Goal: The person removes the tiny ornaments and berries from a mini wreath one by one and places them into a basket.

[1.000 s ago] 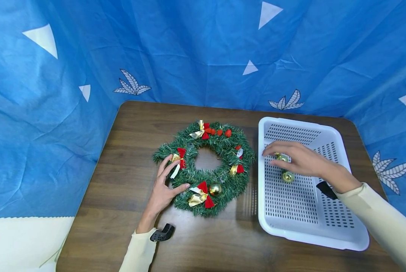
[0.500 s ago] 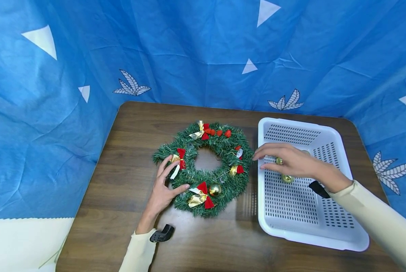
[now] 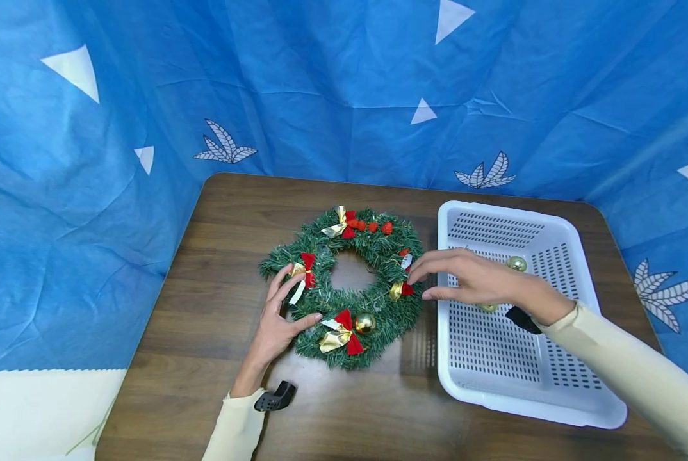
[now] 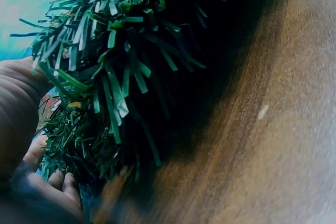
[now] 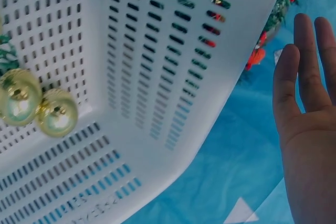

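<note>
A green Christmas wreath [image 3: 387, 317] lies on the table, dressed with red-and-gold bows, red berries and a gold bauble [image 3: 365, 322]. My left hand [image 3: 275, 323] holds its left side, thumb near the lower bow [image 3: 344, 331] and fingers by the left bow [image 3: 307, 269]. The left wrist view shows green tinsel strands [image 4: 121, 66] close against that hand. My right hand [image 3: 471, 278] hovers over the basket's left rim, fingertips close to the wreath's right side. Its fingers [image 5: 305, 72] extend in the right wrist view, with nothing visible in them.
A white perforated basket [image 3: 444, 358] stands right of the wreath, with gold baubles [image 5: 58, 114] inside. Its raised rim lies between baubles and wreath. Brown wooden table [image 3: 223, 230] surrounds the wreath. A blue curtain [image 3: 332, 83] hangs behind.
My right hand has moved left out of the basket toward the wreath, uncovering a bauble at the basket's back. The left hand and the wreath have stayed in place.
</note>
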A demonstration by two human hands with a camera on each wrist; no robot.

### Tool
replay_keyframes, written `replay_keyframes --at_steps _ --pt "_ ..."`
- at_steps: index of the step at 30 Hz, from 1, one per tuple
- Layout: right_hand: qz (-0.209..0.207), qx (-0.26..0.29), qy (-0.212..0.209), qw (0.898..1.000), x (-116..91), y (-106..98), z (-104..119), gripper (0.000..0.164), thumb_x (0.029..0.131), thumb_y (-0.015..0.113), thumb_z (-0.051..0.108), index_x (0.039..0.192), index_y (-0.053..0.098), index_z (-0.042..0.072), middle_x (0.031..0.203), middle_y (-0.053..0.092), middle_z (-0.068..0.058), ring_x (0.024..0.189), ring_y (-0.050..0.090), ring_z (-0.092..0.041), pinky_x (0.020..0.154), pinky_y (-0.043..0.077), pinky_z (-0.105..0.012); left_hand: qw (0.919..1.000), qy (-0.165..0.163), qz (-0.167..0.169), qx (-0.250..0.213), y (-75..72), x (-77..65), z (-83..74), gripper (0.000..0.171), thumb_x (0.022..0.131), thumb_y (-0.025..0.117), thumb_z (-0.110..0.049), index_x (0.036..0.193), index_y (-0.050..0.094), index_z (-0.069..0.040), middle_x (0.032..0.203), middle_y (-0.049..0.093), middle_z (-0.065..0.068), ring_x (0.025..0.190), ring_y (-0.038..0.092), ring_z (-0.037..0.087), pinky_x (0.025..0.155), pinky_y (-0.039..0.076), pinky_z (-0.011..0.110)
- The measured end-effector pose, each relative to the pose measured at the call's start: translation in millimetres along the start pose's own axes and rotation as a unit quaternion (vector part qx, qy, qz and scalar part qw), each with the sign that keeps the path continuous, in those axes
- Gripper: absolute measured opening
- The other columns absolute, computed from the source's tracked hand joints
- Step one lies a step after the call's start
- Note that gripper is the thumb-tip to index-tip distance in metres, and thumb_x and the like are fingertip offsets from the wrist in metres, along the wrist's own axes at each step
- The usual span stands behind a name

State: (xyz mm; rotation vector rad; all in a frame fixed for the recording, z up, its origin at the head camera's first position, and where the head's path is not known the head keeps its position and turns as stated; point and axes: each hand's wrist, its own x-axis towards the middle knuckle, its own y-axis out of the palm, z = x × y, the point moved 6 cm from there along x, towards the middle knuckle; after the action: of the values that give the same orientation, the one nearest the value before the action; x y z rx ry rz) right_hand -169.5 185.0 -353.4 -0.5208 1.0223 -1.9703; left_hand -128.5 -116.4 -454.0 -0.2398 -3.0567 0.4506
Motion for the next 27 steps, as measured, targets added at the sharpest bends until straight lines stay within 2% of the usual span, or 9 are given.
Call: replay_keyframes --at_steps 11,18,24,27 --pt "0.038 0.047 -0.055 0.997 21.6 14.4 14.9 0.027 0.090 0.063 0.026 0.117 0.060 0.030 0.118 0.061 0.009 0.113 0.055 -0.005 0.095 0.047 -0.030 1.0000 0.006 0.001 0.002 -0.5 -1.0 -1.3 0.072 0.073 0.080 -0.015 0.138 0.047 -0.012 0.155 0.019 0.006 0.144 0.012 0.028 0.108 0.017 0.064" --pt "0.064 0.041 -0.053 0.996 31.2 23.1 22.3 0.029 0.091 0.062 0.027 0.119 0.059 0.030 0.123 0.058 0.010 0.116 0.053 -0.004 0.095 0.048 -0.029 0.9999 0.012 -0.002 0.005 -1.0 -1.1 -3.3 0.072 0.074 0.080 -0.015 0.138 0.047 -0.012 0.155 0.020 0.006 0.144 0.012 0.026 0.108 0.017 0.063" --pt "0.093 0.060 -0.084 0.990 38.5 32.6 31.3 0.027 0.092 0.060 0.014 0.116 0.061 0.025 0.121 0.058 0.006 0.114 0.053 -0.004 0.096 0.047 -0.027 0.9999 0.015 -0.002 0.007 -0.3 -1.4 -3.5 0.073 0.073 0.081 -0.014 0.138 0.047 -0.011 0.155 0.020 0.006 0.144 0.013 0.028 0.108 0.017 0.063" --pt "0.116 0.060 -0.087 0.988 43.5 37.1 34.6 0.024 0.092 0.060 0.013 0.114 0.063 0.023 0.119 0.058 0.008 0.112 0.052 -0.002 0.095 0.046 -0.026 0.9998 0.017 -0.003 0.012 0.2 -1.1 -4.6 0.073 0.073 0.080 -0.013 0.137 0.047 -0.010 0.155 0.020 0.007 0.144 0.014 0.030 0.108 0.018 0.064"
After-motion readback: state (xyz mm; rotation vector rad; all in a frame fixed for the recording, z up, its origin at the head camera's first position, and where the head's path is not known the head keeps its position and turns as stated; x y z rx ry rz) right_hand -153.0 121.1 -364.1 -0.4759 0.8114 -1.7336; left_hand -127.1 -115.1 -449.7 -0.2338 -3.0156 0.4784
